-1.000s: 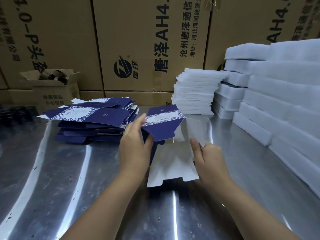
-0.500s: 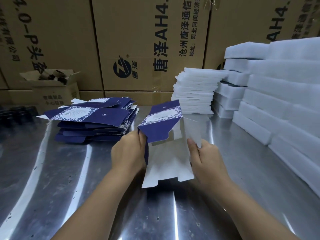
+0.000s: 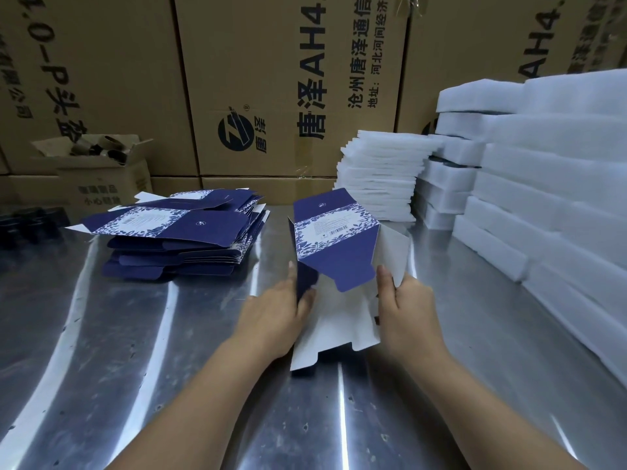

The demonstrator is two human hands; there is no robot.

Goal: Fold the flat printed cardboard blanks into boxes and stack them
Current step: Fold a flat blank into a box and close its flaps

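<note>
Navy-printed card, white on its inner face: the blank (image 3: 334, 239) under work stands half-raised on the steel table (image 3: 135, 351), straight ahead of the person and between the two hands. Its long axis runs away from the person. The near white end lies on the table, and the far printed panel is tipped up and leans back over the white floor panel.

The left hand (image 3: 278, 317) grips the navy left wall, fingers (image 3: 291, 279) on the outside and thumb on the inner face. The right hand (image 3: 407, 310) pinches the white right wall at its near edge. Both hands are closed on the card and stand about equally near it. The rounded tongue of the printed panel hangs between them, closer to the right thumb.

Judgement: the coming move looks like squaring the side walls and bringing the printed panel down toward the person. It depends on that tongue pointing inward between the hands.

Surroundings:
- A stack of flat blanks (image 3: 183, 232) lies to the left, apart from the left hand.
- A pile of thin foam pads (image 3: 380, 178) stands just behind the raised panel, and is the nearest obstruction if the work slides away.
- Thick foam blocks (image 3: 543, 205) line the right side.
- Large brown cartons (image 3: 271, 79) wall the rear, and a small open carton (image 3: 95, 167) sits at rear left.

Nothing lies between the hands and the card.
</note>
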